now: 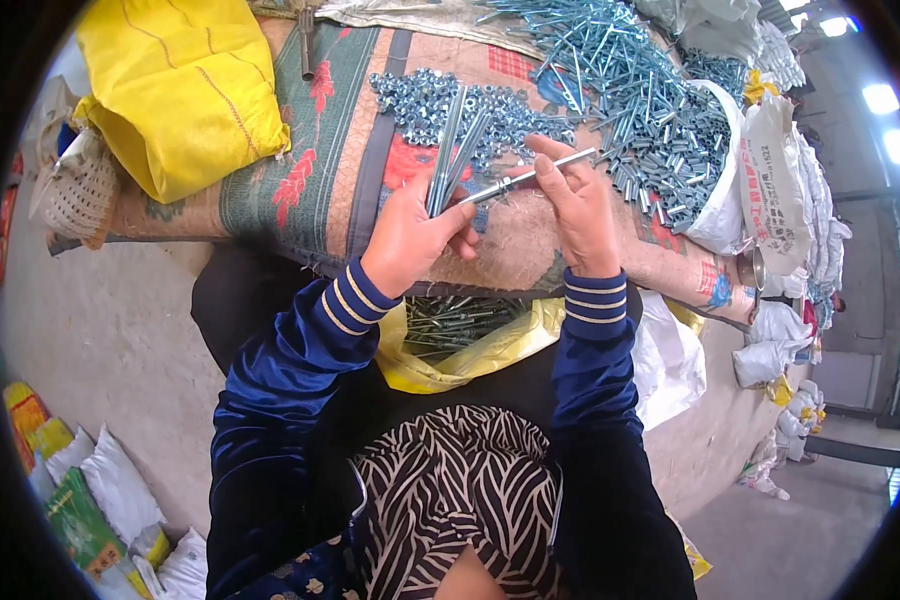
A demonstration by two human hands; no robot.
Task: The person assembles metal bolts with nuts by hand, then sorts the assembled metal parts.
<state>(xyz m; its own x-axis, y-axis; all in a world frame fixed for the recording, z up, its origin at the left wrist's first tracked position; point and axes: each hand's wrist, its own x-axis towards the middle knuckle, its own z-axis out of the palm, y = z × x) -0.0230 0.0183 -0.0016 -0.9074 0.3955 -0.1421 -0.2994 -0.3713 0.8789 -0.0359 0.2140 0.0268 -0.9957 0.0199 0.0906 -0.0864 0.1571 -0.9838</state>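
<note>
Nuts (420, 106), bolts (582, 58) on patterned cloth (332, 140)

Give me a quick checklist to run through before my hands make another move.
1. Loose rods gathered: ok, the bundle of rods sits in the left hand.
2. Single rod supported: ok, the crosswise rod spans from the left hand to the right hand.
3. Parts fully seated on that rod: cannot tell, the detail is too small.
4. Nuts nearby: ok, the nut pile lies just beyond the left hand.
5. Short tubes nearby: ok, the tube pile lies beyond the right hand.
6. Bag mouth open: ok, the yellow bag below the hands gapes, showing metal pieces.
</note>
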